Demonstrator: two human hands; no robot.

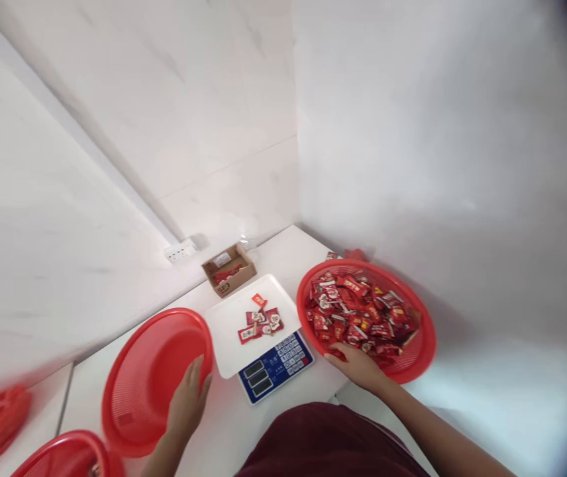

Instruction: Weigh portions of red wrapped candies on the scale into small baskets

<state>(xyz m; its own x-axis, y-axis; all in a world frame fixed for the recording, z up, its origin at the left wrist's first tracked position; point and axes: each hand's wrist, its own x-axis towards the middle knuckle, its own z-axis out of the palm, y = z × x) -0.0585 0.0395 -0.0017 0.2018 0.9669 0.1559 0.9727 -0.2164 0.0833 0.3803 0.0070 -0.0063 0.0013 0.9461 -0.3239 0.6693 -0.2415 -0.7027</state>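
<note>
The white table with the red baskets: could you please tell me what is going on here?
A person's left hand touches the rim of a round red plastic basket. The right hand is at the near rim of a second red plastic basket, which holds many small red wrapped packets; whether it grips one is unclear. Between these baskets, a few packets lie on the white tray of a blue electronic scale. A brown cardboard box stands behind the tray.

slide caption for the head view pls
Left hand at one red basket, right hand at another basket heaped with packets, scale between
</note>
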